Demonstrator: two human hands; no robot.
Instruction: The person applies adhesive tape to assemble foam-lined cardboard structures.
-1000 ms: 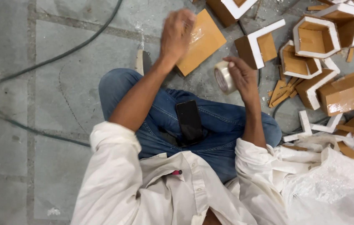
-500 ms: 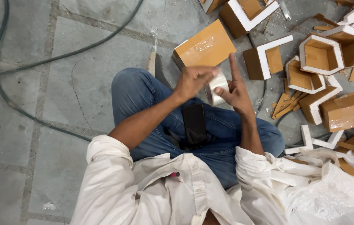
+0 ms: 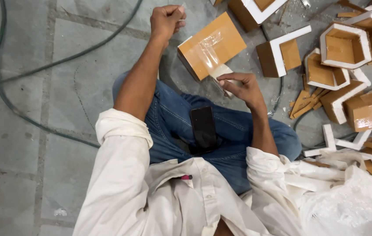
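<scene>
Several grey stone floor slabs point(image 3: 28, 144) fill the left of the frame, crossed by a dark cable point(image 3: 17, 112). Spread over the right side are open brown hexagonal box pieces with white edging point(image 3: 344, 46), and crumpled white plastic sheeting point(image 3: 352, 205) is seen at the lower right. A closed brown box point(image 3: 212, 43), partly wrapped in glossy clear tape, lies on the floor at upper centre, just beyond the knees in blue jeans point(image 3: 229, 131). A black strap point(image 3: 203, 126) is laid across the lap.

The left hand point(image 3: 166, 19), raised at the top of the frame, is closed in a fist, its fingers pinched together on what seems to be the free end of the tape; the strip itself is too thin to be made out. The right hand point(image 3: 240, 85), at centre just below the box, is curled with its fingers clamped on a pale tape roll point(image 3: 221, 72), mostly hidden.

The pull would best be kept straight and taut, so that the tape is laid flat on the box without creases, and the roll held firmly.
</scene>
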